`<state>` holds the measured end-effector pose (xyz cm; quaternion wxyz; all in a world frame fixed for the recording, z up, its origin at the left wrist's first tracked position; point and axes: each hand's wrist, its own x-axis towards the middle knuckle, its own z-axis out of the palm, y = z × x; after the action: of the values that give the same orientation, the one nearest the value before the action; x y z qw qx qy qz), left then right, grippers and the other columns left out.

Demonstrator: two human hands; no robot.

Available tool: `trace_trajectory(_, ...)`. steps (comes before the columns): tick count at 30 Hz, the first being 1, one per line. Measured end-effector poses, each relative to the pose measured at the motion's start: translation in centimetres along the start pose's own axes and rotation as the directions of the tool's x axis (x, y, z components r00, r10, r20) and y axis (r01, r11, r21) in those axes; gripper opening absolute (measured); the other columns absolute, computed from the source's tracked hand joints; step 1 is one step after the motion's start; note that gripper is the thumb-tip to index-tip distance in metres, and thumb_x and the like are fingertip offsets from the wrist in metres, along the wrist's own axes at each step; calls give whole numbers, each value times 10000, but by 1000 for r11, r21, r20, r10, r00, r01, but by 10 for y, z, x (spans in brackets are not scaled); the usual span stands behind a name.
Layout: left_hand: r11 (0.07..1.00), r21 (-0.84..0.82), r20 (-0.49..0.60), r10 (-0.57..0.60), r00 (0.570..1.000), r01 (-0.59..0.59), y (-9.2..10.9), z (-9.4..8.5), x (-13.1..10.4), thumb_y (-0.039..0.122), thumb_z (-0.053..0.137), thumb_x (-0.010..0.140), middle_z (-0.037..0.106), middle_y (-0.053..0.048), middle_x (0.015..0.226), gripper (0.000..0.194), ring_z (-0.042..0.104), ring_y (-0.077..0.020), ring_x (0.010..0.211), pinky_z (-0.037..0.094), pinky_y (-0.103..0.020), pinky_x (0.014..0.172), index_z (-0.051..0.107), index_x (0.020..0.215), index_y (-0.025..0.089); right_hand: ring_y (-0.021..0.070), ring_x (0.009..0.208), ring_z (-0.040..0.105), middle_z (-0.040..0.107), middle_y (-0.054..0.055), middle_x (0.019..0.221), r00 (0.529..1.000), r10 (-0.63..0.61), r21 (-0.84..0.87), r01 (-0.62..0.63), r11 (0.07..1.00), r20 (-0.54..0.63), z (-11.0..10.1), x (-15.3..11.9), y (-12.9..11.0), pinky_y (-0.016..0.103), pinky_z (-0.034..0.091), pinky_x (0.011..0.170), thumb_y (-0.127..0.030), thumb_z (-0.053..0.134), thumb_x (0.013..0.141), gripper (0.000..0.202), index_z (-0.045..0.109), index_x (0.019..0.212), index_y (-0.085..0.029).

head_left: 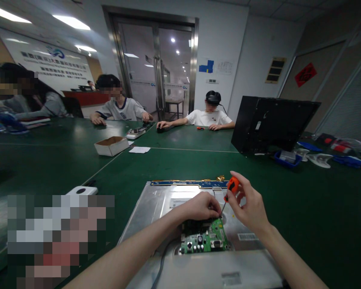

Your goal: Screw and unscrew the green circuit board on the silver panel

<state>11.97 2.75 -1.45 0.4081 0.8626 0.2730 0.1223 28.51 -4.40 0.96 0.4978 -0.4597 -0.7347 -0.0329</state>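
Observation:
My right hand (252, 202) grips an orange-and-black screwdriver (233, 184), its thin shaft slanting down to the upper edge of a green circuit board (218, 235). Beside the screwdriver's tip, my left hand (203, 205) has its fingers pinched together at the board's edge; whatever is between them is hidden. The board sits on the silver metal back of a display panel (156, 204), which lies flat before me. Along the panel's far edge runs a narrow blue circuit strip (180, 183), and a grey cable (162, 261) trails from the board's left side toward me.
A black monitor (273, 124) stands at the right, near a blue tray (289, 158). Left of centre on the green table (168, 162) are an open white box (112, 146) and paper (140, 149). Several people sit around the table, one close on my left.

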Motion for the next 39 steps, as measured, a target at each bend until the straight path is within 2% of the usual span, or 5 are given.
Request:
trace_trajectory(8, 1000, 6, 8, -17, 1000, 17, 2, -1, 0, 46, 635, 725, 610, 33, 611, 143, 508, -101, 583, 376, -169, 578, 749, 761, 123, 92, 446, 523, 551, -50, 674, 998, -33, -54, 30, 998, -49, 3, -1, 4, 195, 452, 404, -269, 549, 907, 349, 454, 1237, -209)
trace_trajectory(18, 1000, -4, 0, 2, 1000, -2, -2, 1, 0, 53, 636, 726, 632, 25, 630, 154, 527, -110, 594, 382, -181, 590, 758, 779, 131, 84, 482, 513, 571, -16, 794, 994, -56, -78, 49, 996, -90, 2, -1, 5, 204, 469, 443, -344, 593, 899, 303, 481, 1152, -220)
trace_trajectory(29, 1000, 6, -11, -5, 1000, 5, -1, 0, 0, 72, 639, 726, 633, 22, 633, 137, 523, -107, 583, 387, -182, 583, 754, 775, 127, 94, 554, 559, 539, 38, 950, 996, -47, -32, 45, 999, -81, -1, 4, -3, 233, 518, 458, -267, 569, 918, 275, 562, 1193, -251)
trace_trajectory(34, 1000, 19, 3, 3, 1000, -3, -1, 0, 0, 79, 629, 732, 638, 21, 638, 146, 538, -114, 599, 387, -181, 582, 757, 776, 135, 116, 607, 593, 586, 70, 1020, 1000, -23, 8, 23, 1000, -14, -2, 3, -5, 240, 520, 482, -213, 490, 940, 319, 503, 1257, -244)
trace_trajectory(39, 1000, -4, 9, 2, 1000, -2, -1, 0, 0, 64, 635, 736, 644, 20, 647, 146, 545, -112, 607, 400, -178, 601, 757, 780, 132, 120, 587, 600, 628, 47, 917, 998, -36, 1, 36, 999, -57, -2, 1, -3, 225, 503, 475, -228, 519, 910, 213, 484, 1120, -215)
